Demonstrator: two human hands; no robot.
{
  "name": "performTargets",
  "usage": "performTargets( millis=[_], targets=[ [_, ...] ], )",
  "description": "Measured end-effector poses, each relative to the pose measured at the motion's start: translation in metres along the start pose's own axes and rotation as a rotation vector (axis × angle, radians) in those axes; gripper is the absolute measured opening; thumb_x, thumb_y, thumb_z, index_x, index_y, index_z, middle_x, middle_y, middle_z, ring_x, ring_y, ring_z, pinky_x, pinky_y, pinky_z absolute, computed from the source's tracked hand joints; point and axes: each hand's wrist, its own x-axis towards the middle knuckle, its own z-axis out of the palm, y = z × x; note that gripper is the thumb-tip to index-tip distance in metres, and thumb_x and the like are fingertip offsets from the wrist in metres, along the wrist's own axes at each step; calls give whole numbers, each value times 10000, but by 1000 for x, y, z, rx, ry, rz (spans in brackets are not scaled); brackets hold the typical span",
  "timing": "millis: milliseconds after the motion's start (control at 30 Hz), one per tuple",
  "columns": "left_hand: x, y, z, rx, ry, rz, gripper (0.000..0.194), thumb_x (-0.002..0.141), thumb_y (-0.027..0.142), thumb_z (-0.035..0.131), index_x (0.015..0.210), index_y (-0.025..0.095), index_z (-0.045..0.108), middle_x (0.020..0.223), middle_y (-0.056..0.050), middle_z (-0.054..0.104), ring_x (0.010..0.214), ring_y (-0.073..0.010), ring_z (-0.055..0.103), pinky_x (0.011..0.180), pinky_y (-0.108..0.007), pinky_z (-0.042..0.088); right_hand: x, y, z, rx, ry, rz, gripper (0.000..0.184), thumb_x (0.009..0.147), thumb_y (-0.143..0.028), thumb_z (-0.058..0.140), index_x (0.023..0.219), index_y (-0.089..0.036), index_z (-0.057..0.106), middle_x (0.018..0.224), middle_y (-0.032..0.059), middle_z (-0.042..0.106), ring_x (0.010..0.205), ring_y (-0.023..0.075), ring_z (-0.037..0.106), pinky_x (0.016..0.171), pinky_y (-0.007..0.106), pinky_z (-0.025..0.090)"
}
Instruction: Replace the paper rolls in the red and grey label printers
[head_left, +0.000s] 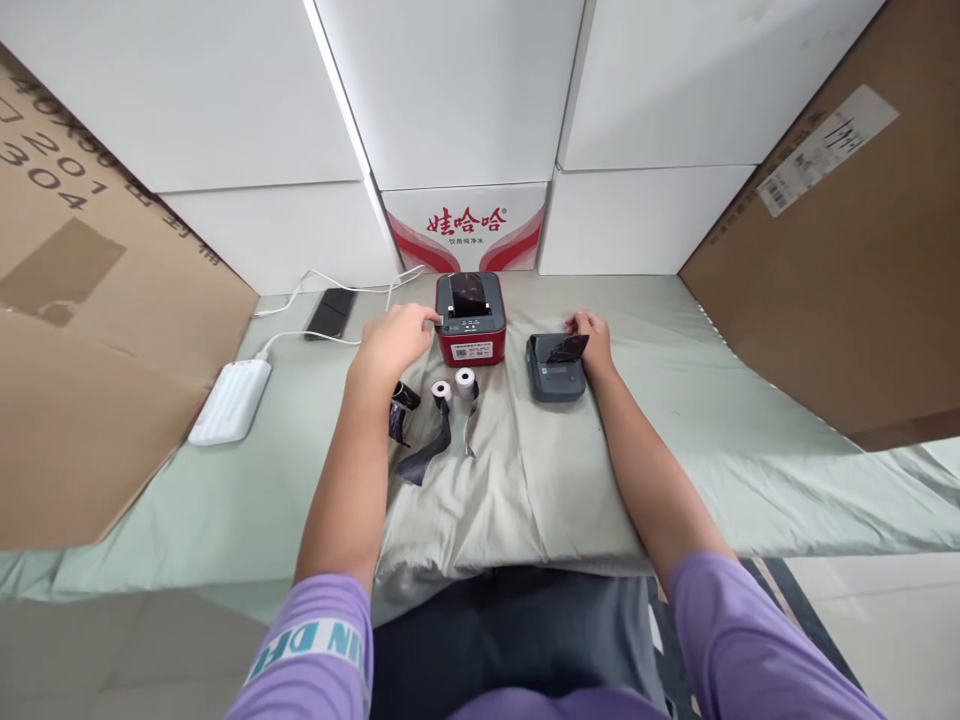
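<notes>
A small red label printer (478, 353) with a dark grey top stands at the back middle, black film showing in its top opening. My left hand (401, 335) reaches to its left side, index finger stretched out and touching the front left of the top. My right hand (592, 338) lies at the back right corner of a flat dark grey portable printer (556, 386). Its fingers curl loosely there, partly hidden; I cannot see a grip. A strip of black film (568, 348) sticks out of that printer towards this hand.
Two white-cored rolls (465, 378) with trailing dark strips and a glossy black roll (406, 396) lie in front of the red printer. At left are a phone (331, 313) and a white power bank (231, 402) with cables. Cardboard boxes (840, 270) flank the cloth-covered table (495, 500).
</notes>
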Motion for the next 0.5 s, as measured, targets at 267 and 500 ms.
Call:
performTargets(
  millis=[267,500],
  targets=[
    [-3,15,-3,82,-66,-77,499,894,275,508,1359,330,682,1276,-135,733,1168,-357,671,938,-471,519,0,1,0,-3,-5,-18,367,909,-502,483,713,-213,598,639,-8,577,620,148,530,664,303,417],
    [2,18,7,78,-29,-73,446,891,276,510,1280,282,726,1209,-157,752,1120,-369,689,912,-484,525,-1,-1,1,-34,-1,-15,367,896,-511,473,713,-217,595,637,-11,575,633,152,539,675,304,419]
  ],
)
